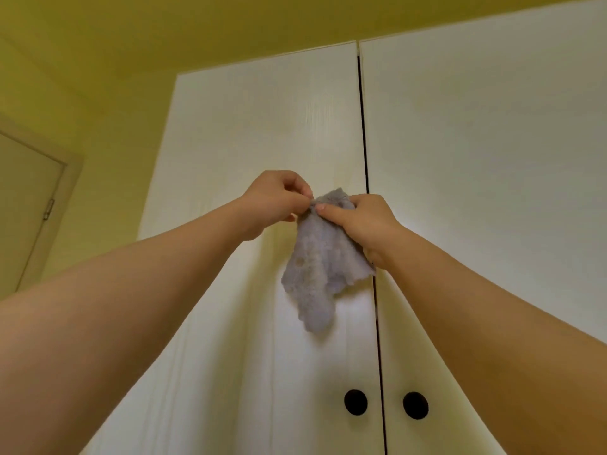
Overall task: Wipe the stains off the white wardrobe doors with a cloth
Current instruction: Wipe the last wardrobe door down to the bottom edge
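Note:
A grey, slightly soiled cloth point(317, 270) hangs in front of the white wardrobe, near the gap between its two doors. My left hand point(272, 201) pinches the cloth's top edge with fingertips and thumb. My right hand point(361, 221) grips the bunched top of the cloth from the right. The left door point(249, 133) and right door point(476, 152) are both shut. Each door carries a round black knob, the left knob point(355, 401) and the right knob point(415, 405), low down by the gap. No stains are clear on the doors.
Yellow walls and a yellow ceiling point(164, 24) surround the wardrobe. A beige room door with a hinge point(29, 205) stands at the far left. My two forearms reach up from the lower corners.

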A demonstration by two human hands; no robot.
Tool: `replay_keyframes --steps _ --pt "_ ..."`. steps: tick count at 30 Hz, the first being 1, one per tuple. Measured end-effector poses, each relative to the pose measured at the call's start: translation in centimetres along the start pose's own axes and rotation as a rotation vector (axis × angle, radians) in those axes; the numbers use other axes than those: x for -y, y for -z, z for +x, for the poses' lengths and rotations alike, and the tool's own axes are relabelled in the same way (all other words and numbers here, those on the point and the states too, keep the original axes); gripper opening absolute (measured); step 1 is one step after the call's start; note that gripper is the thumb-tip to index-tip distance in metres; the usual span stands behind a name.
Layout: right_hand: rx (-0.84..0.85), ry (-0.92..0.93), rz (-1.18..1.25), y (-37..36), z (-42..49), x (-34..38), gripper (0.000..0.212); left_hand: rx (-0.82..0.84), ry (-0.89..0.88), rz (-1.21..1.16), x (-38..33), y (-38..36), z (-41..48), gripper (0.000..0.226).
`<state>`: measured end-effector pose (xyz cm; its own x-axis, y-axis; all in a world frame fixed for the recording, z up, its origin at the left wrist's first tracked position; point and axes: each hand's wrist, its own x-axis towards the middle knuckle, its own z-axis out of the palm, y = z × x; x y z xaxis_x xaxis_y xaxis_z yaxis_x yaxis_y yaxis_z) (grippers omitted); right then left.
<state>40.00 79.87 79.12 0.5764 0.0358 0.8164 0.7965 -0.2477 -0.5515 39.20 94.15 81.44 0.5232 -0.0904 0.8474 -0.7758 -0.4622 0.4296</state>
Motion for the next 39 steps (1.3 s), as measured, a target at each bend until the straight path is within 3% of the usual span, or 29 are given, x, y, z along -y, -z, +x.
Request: replay_keyframes --steps 3,6,8,10,12,14,17,19,20,23,31,35,39 --pt "-0.022 0.090 -0.069 -0.5 1.4 0.7 0.025 -0.114 -0.085 0.122 -0.3 0.7 1.3 0.027" --pt "-0.116 0.143 0.155 -2.8 1.9 0.8 0.024 -0.166 -0.170 0.121 0.3 0.4 2.3 0.027" --pt "-0.306 0.138 0.300 -3.9 2.2 1.3 0.029 -0.182 -0.231 0.111 0.8 0.0 2.7 0.023" --pt "-0.624 0.199 0.298 -4.1 2.4 2.1 0.034 -0.240 -0.239 0.140 1.5 0.0 3.1 0.019" --pt "-0.870 0.433 0.099 -3.6 2.7 2.9 0.026 -0.318 -0.213 0.426 2.4 0.5 3.6 0.033" --pt "-0.941 0.638 -0.321 -3.1 3.5 2.6 0.013 -0.330 -0.238 0.785 3.5 0.8 4.0 0.045" --pt "-0.714 0.509 -0.871 -3.4 5.6 0.0 0.025 -0.234 -0.271 0.974 5.4 0.7 4.2 0.054" --pt "-0.540 0.308 -0.865 -3.7 6.1 -1.8 0.044 -0.148 -0.261 0.998 6.3 0.0 4.1 0.059" --pt "-0.479 0.291 -0.840 -4.3 6.2 -2.8 0.052 -0.134 -0.263 1.002 7.0 -0.1 4.2 0.061" --pt "-0.275 0.366 -1.006 -5.1 5.1 -4.6 0.047 -0.175 -0.320 1.008 8.0 -0.4 4.5 0.063" --pt "-0.233 0.444 -1.047 -4.5 7.6 -2.9 0.048 -0.293 -0.425 0.901 8.8 -0.9 5.1 0.054" --pt "-0.080 0.513 -1.106 -4.1 5.5 -4.8 0.050 -0.318 -0.446 0.869 8.9 -0.8 5.0 0.047" --pt "-0.257 0.413 -1.091 -3.7 8.1 -2.4 0.049 -0.301 -0.441 0.943 8.7 -0.5 5.1 0.045"
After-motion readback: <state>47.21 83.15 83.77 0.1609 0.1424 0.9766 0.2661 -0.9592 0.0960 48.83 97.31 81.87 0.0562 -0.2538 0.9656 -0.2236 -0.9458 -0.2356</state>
